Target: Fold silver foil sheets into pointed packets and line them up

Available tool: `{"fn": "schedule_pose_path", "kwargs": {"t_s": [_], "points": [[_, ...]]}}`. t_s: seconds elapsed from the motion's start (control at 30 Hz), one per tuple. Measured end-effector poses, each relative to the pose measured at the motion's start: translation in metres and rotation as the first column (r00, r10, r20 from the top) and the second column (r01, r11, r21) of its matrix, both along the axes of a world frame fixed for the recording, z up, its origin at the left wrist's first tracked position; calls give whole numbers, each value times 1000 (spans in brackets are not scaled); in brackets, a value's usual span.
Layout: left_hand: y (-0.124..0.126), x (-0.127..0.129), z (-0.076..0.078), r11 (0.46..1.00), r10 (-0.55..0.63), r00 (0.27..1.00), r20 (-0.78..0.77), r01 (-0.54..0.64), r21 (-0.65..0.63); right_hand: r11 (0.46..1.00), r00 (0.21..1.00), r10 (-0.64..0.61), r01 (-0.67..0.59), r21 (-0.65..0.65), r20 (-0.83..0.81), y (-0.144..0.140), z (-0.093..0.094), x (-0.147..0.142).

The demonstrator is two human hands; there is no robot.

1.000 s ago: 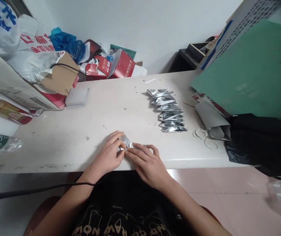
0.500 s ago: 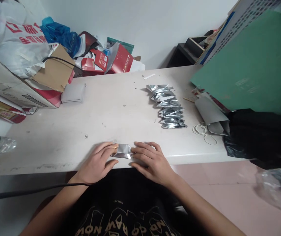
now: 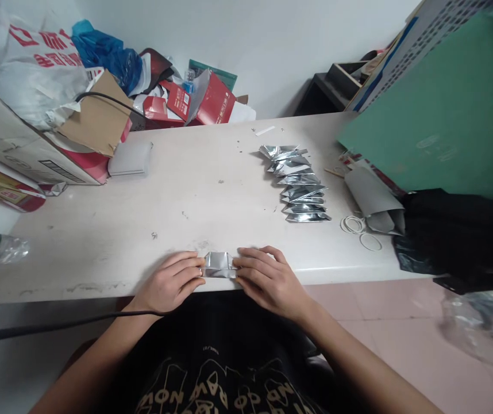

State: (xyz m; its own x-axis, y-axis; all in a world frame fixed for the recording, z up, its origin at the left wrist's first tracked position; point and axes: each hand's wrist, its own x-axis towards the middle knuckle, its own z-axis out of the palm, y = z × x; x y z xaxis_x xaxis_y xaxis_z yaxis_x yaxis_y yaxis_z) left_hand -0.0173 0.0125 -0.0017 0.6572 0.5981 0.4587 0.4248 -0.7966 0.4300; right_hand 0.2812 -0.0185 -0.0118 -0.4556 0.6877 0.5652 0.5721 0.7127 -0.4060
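Since a second earlier, both hands had drawn back toward the near edge of the counter (image 3: 212, 195), and the small silver foil packet (image 3: 219, 265), then tipped up as a point between the fingertips, lay flattened between them. The left hand (image 3: 173, 283) pressed its fingertips on the packet's left end; the right hand (image 3: 270, 280) pressed on its right end, fingers spread flat. Each grip was closed down on the foil from its own side, pinning it to the surface rather than lifting it. The packet looked crinkled and shiny, roughly rectangular, with a fold line across its middle, and it sat right at the counter's front edge, just in front of the person's dark printed shirt (image 3: 229, 374).

Farther back and to the right, a row of folded foil packets (image 3: 297, 184) lay overlapping like shingles, each a flat, glinting wedge. Beside the row's near end lay thin white rubber bands (image 3: 361, 230), looped and slack, next to a grey paper sleeve (image 3: 373, 198). A smooth green board (image 3: 440, 115) leaned over that side, above a black plastic bag (image 3: 453, 241). On the left stood a torn cardboard box (image 3: 35, 155), a flat grey case (image 3: 130, 159), and crumpled plastic bags (image 3: 39, 69).
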Motion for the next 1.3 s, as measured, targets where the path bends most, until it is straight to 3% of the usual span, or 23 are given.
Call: {"fn": "schedule_pose_path", "kwargs": {"t_s": [0.4,0.7,0.87,0.97,1.1,1.3], "points": [[-4,11,5,994,19,999,-35,-15,111,996,999,-49,49,-81,-4,-2,1,-2],[-7,16,6,990,34,996,-85,-22,140,998,1000,-17,16,60,26,-7,-7,-3],[-14,19,3,995,59,995,-78,-52,83,997,997,-76,76,25,-25,-10,-9,-5],[-16,21,4,991,135,991,-17,-135,-7,993,993,-118,118,-14,-19,-13,-11,-5],[-19,24,7,959,246,969,0,-243,-148,984,984,-168,163,-73,-66,-16,-15,-7],[-23,27,11,922,294,952,-84,-306,-239,950,970,-221,191,-247,-103,-16,-9,-14]]}}
